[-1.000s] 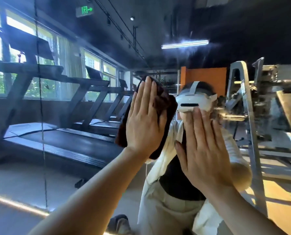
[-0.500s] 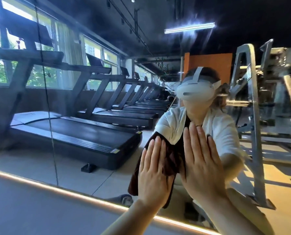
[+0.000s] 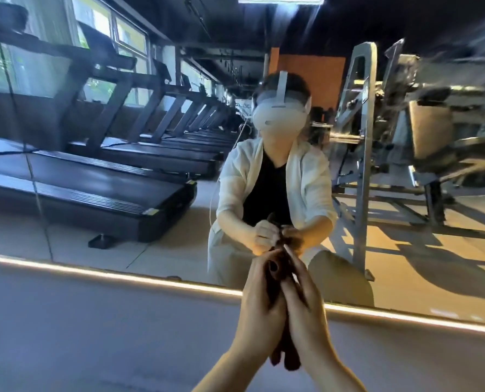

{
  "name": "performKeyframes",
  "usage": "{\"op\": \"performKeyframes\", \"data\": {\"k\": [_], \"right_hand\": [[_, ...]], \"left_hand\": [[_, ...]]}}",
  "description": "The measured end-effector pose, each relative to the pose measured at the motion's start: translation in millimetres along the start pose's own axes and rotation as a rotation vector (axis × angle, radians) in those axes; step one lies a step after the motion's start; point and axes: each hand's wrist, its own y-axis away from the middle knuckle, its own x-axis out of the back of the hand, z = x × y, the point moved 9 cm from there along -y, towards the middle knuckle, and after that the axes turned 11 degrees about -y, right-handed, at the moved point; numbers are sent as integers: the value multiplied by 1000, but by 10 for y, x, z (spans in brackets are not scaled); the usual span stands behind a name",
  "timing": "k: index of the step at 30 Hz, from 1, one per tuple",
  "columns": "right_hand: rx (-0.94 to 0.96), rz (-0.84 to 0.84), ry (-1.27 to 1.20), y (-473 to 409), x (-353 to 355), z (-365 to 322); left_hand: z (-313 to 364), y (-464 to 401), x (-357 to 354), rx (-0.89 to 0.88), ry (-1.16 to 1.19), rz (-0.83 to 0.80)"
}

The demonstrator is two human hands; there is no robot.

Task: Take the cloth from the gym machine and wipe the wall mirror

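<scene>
The wall mirror [image 3: 122, 227] fills the upper view, its lit bottom edge running across below the middle. A dark brown cloth [image 3: 275, 278] is bunched between my two hands, just off the glass near that bottom edge. My left hand [image 3: 259, 304] and my right hand [image 3: 306, 312] are pressed together side by side, both gripping the cloth, with an end of it hanging below my wrists. The reflection shows a crouching person holding the bundled cloth in both hands.
Reflected in the mirror, a row of black treadmills [image 3: 100, 190] lines the left, and a grey metal gym machine [image 3: 371, 154] stands on the right. A plain grey wall strip [image 3: 94, 321] lies below the mirror's lit edge [image 3: 122, 274].
My hands slid down the mirror from head height to its bottom edge, then left the glass. The flat palms closed together and bunched the cloth between them. The view dropped lower.
</scene>
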Motion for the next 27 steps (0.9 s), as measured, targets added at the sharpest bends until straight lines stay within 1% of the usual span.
{"op": "performKeyframes", "data": {"k": [1, 2, 3, 4, 6, 8, 9, 10, 11, 12, 14, 16, 18, 20, 23, 27], "right_hand": [[-24, 42, 14, -31, 52, 37], [-88, 97, -48, -74, 138, 49], [-82, 144, -4, -121, 233, -40], [-37, 175, 37, -156, 309, -167], [128, 302, 128, -343, 533, -611], [367, 468, 277, -556, 726, -1128], [473, 522, 343, -710, 808, -1289], [560, 539, 405, -870, 852, -1417], [615, 529, 493, -1015, 842, -1481], [632, 486, 606, -1129, 775, -1474], [637, 358, 814, -1230, 576, -1305], [667, 305, 923, -1158, 427, -1122], [692, 280, 947, -1002, 302, -974], [704, 230, 950, -790, 182, -784], [721, 79, 969, -320, -8, -346], [772, -165, 1043, 360, -153, 242]], "left_hand": [[-10, -28, -1, 1, -36, -36], [-45, -40, 3, -8, -90, -67], [-92, -48, 37, -1, -142, -67], [-134, -42, 77, -27, -191, -51], [-187, 7, 198, -40, -238, 17], [-216, 45, 320, -79, -362, 127], [-252, 66, 371, -93, -428, 178], [-279, 91, 408, -95, -482, 210], [-320, 114, 435, -90, -515, 230], [-371, 138, 452, -75, -545, 240], [-501, 214, 444, -59, -587, 240], [-615, 305, 414, -61, -626, 232], [-743, 390, 361, -53, -681, 211], [-890, 481, 286, -6, -721, 152], [-1028, 592, 151, 44, -752, 15], [-1101, 660, 28, 39, -844, -145]]}}
